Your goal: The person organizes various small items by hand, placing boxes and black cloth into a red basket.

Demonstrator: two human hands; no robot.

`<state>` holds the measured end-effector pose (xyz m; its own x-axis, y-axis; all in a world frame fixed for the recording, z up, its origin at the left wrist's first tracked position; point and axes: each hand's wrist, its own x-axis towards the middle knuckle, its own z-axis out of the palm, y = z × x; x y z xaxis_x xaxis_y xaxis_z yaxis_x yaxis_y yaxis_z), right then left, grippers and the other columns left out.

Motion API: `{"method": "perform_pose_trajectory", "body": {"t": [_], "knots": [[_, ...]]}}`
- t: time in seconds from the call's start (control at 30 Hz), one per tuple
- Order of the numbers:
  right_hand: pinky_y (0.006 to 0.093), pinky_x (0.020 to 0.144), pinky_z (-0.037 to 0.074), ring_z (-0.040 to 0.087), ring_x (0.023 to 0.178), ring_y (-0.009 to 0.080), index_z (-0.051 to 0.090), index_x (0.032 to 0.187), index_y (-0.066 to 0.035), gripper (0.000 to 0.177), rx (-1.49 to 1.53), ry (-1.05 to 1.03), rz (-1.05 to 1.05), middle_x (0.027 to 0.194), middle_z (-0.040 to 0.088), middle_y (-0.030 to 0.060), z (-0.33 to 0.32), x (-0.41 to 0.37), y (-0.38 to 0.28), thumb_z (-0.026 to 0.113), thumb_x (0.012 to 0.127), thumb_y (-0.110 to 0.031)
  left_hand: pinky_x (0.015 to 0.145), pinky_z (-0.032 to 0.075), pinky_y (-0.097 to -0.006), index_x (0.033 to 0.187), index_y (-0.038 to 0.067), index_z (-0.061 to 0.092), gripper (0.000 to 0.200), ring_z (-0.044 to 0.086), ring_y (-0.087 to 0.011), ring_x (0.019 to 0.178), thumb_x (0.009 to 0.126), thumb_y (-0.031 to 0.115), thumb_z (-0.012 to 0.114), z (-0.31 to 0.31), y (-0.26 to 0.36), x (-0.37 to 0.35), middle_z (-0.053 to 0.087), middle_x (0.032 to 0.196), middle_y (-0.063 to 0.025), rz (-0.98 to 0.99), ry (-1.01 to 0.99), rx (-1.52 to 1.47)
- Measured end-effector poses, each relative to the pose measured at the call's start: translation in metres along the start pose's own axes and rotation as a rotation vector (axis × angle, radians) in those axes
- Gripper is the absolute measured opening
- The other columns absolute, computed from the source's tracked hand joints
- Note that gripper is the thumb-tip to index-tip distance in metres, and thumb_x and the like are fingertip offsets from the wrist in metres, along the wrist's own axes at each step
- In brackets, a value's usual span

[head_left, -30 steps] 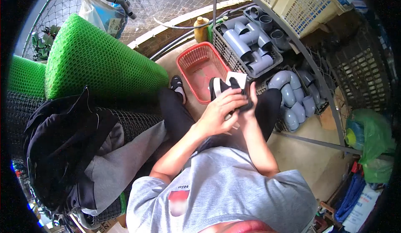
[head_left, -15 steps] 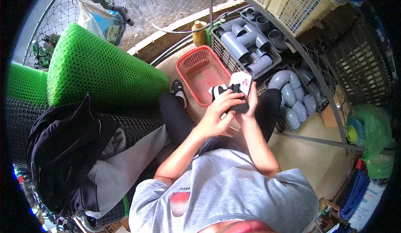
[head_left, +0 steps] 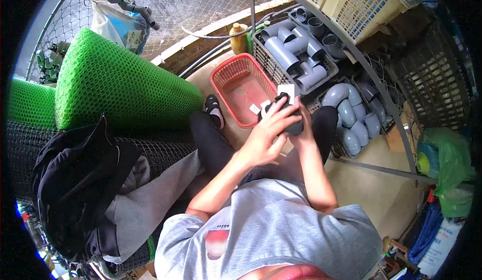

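Observation:
A dark, rounded black object is between my two hands above my lap; its exact kind is hard to make out. A white card stands up at its far side. My left hand lies over the black object with its fingers bent across the top. My right hand grips it from the right side, its fingers partly hidden. Just beyond is a red plastic basket, with a small white tag showing at its near right corner.
Black crates of grey pipe fittings and curved elbows stand to the right. Rolls of green mesh lie on the left, near a black jacket. A yellow bottle stands behind the basket. A metal bar crosses at right.
The black object and its white card have turned in my hands; the card's red-marked face no longer shows. My left fingers have shifted over the object.

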<state>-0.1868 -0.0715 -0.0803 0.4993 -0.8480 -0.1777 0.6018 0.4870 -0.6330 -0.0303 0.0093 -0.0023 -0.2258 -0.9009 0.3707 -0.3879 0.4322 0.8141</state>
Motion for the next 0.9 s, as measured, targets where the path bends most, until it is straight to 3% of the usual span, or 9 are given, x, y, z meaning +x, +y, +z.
{"method": "perform_pose_trajectory", "body": {"t": [0.1,0.2,0.33,0.47,0.53,0.57,0.6,0.73,0.9], "knots": [[0.0342,0.108,0.045,0.052,0.130,0.0148,0.046,0.147,-0.007,0.057,-0.287,-0.119,-0.152,0.142,0.053,0.0078,0.018,-0.007,0.013,0.069,0.099,-0.027,0.127,0.018,-0.0547,0.141,0.006,0.061,0.054,0.024,-0.0407,0.157,0.089,0.007,0.050,-0.016,-0.025,0.014,0.044,0.161,-0.0172,0.033,0.187,-0.027],[0.0350,0.109,0.043,0.053,0.125,0.0176,0.040,0.147,-0.007,0.060,-0.334,-0.066,-0.262,0.139,0.052,0.0083,0.035,-0.005,0.015,0.072,0.098,-0.016,0.127,0.021,-0.0475,0.146,0.004,0.056,0.052,0.026,-0.0334,0.157,0.094,0.007,0.052,-0.008,-0.030,0.020,0.040,0.163,-0.0171,-0.163,0.423,-0.243],[0.0351,0.103,0.048,0.057,0.119,0.0192,0.043,0.145,-0.004,0.054,-0.302,0.297,-0.521,0.133,0.057,0.0098,0.028,0.018,0.006,0.071,0.099,-0.015,0.128,0.019,-0.0475,0.140,0.004,0.061,0.048,0.028,-0.0332,0.156,0.093,0.003,0.049,0.003,-0.030,0.002,0.045,0.160,-0.0164,-0.089,0.209,-0.205],[0.0357,0.097,0.053,0.062,0.116,0.0198,0.049,0.143,-0.001,0.056,-0.126,0.296,-0.605,0.133,0.060,0.0108,0.037,0.019,-0.028,0.075,0.096,-0.013,0.124,0.029,-0.0457,0.139,0.008,0.061,0.044,0.037,-0.0316,0.152,0.096,0.004,0.051,0.035,-0.031,-0.015,0.049,0.156,-0.0131,-0.147,0.264,-0.203],[0.0365,0.100,0.052,0.061,0.118,0.0219,0.052,0.137,0.000,0.055,-0.627,0.186,-0.685,0.134,0.059,0.0117,0.038,0.011,-0.023,0.079,0.091,-0.011,0.122,0.032,-0.0454,0.153,0.013,0.046,0.050,0.044,-0.0294,0.146,0.104,0.020,0.053,0.054,-0.030,-0.010,0.048,0.156,-0.0126,-0.437,0.581,-1.114],[0.0406,0.104,0.050,0.061,0.122,0.0272,0.053,0.132,0.001,0.057,-0.863,0.091,-0.775,0.134,0.059,0.0148,0.051,-0.004,-0.027,0.082,0.083,-0.006,0.116,0.040,-0.0446,0.158,0.013,0.036,0.060,0.050,-0.0265,0.140,0.106,0.039,0.053,0.050,-0.024,-0.011,0.048,0.155,-0.0117,-0.505,0.614,-1.371],[0.0469,0.107,0.048,0.059,0.127,0.0345,0.054,0.130,0.000,0.059,-0.955,-0.167,-0.966,0.136,0.058,0.0194,0.059,-0.001,-0.031,0.083,0.079,-0.006,0.114,0.042,-0.0459,0.153,0.009,0.043,0.064,0.052,-0.0275,0.137,0.104,0.048,0.050,0.046,-0.027,-0.004,0.052,0.151,-0.0122,-0.449,0.645,-1.490],[0.0530,0.113,0.044,0.056,0.134,0.0423,0.044,0.139,-0.006,0.070,-1.121,-0.534,-0.934,0.143,0.057,0.0264,0.057,-0.011,-0.033,0.082,0.080,-0.006,0.115,0.041,-0.0511,0.149,0.005,0.051,0.066,0.057,-0.0304,0.133,0.104,0.053,0.044,0.020,-0.028,-0.004,0.059,0.146,-0.0141,-0.526,0.570,-1.717],[0.0434,0.106,0.050,0.062,0.126,0.0318,0.044,0.138,-0.003,0.064,-0.798,-0.215,-0.663,0.136,0.062,0.0246,0.036,-0.001,-0.028,0.077,0.083,0.003,0.113,0.043,-0.0362,0.149,0.005,0.051,0.061,0.059,-0.0206,0.130,0.106,0.048,0.047,0.039,-0.039,-0.017,0.063,0.141,-0.0080,-0.532,0.698,-1.552]]}}
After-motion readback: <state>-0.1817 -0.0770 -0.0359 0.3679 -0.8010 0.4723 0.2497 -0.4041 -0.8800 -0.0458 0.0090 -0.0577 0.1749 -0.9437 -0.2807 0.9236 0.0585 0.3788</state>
